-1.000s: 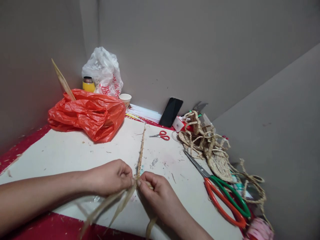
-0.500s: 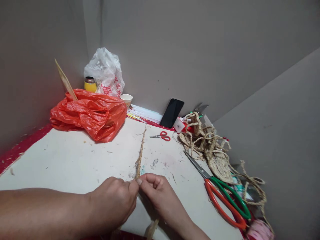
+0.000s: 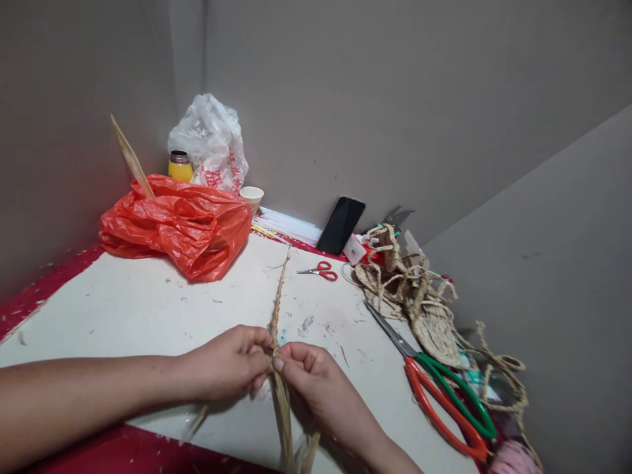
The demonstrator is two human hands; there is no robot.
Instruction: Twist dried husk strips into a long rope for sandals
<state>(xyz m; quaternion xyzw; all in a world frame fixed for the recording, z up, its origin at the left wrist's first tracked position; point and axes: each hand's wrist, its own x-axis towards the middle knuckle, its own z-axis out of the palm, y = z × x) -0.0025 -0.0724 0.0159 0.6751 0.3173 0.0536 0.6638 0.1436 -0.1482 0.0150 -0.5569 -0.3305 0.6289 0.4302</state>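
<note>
Both hands have drawn back apart: the left hand (image 3: 232,362) and right hand (image 3: 316,385) pinch fingers on the braid (image 3: 277,309), loose strands now hanging below.

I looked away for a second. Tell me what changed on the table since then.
The left hand drew back from over the right hand; both pinch the braid where it ends. The loose strands, earlier splayed left, now hang straight down. Scissors, red bag and phone stayed put.

Tan braided straw cord (image 3: 277,304), orange-red plastic bag (image 3: 178,224), red-and-green large scissors (image 3: 441,390), small red scissors (image 3: 320,270), black phone (image 3: 341,225)
</note>
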